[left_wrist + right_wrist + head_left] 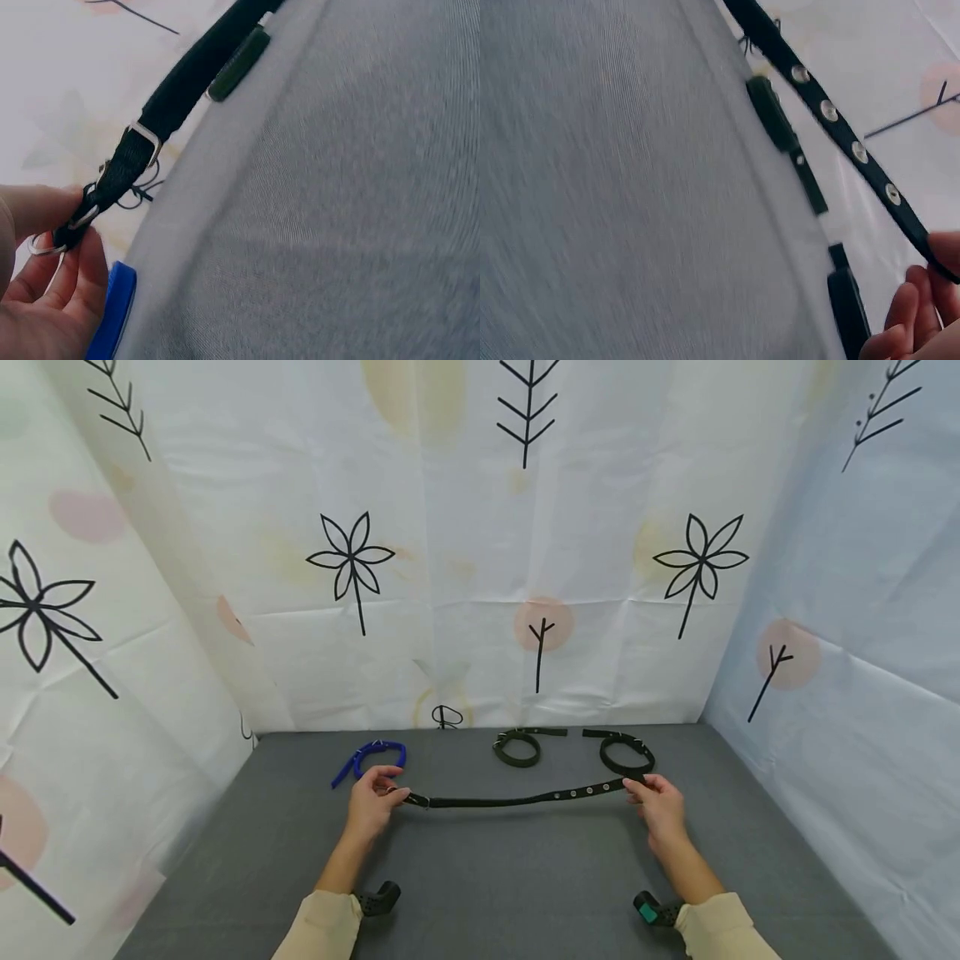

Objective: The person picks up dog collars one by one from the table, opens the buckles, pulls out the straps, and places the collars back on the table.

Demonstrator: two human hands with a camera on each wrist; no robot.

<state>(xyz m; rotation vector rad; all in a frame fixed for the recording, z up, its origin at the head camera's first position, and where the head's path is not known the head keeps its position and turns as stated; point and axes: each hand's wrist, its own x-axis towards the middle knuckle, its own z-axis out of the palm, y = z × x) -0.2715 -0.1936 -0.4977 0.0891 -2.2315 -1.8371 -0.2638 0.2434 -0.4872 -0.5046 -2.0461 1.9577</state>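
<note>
A dark dog collar [480, 802] stretches nearly straight between my two hands, above the grey table, sagging slightly in the middle. My left hand [370, 806] pinches its buckle end between thumb and fingers; the metal buckle [146, 139] and a ring [45, 247] show up close in the left wrist view. At the other end, beyond several metal eyelets [859, 152], my right hand [660, 810] pinches the strap tip. Behind my left hand lies a coiled blue collar [403, 755], partly hidden by the fingers. Just beyond my right hand sits a coiled black collar [619, 737].
A coiled dark green collar [517, 762] lies at the back middle, its strap end pointing right. The grey table [495, 885] ends at a white patterned cloth wall [450, 652], with cloth also on the left and right sides.
</note>
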